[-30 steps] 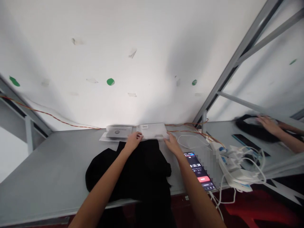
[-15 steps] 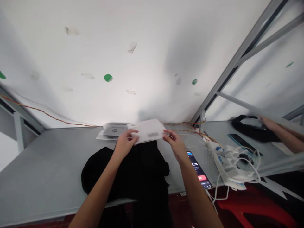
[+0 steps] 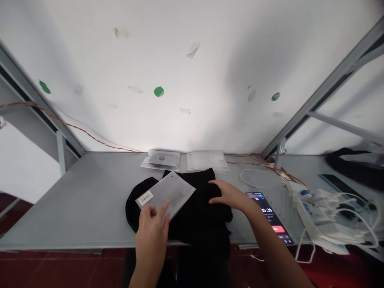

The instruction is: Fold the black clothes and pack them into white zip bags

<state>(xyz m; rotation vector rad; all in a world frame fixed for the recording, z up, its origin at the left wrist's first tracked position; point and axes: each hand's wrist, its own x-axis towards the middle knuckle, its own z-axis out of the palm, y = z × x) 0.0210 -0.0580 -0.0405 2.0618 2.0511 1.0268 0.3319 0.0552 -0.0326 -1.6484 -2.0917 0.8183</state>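
My left hand is closed at the lower edge of a translucent frosted plastic bag. The bag lies slanted over the black cloth, with a small white label at its left corner and a dark hole near its top. My right hand, holding nothing, is over the right side of the black cloth, thumb and fingers apart. Behind the cloth, against the wall, a stack of flat white packets lies beside a grey-white packet with a round logo.
A lit phone lies right of the cloth, near the front edge of the grey shelf. Further right are a power strip with white plugs and tangled cables, and a mirror-like panel. A red-yellow wire runs along the wall.
The white packet held in both hands now lies at the back by the wall. My left hand has come nearer with the labelled bag; my right hand has let go. The view has shifted left.
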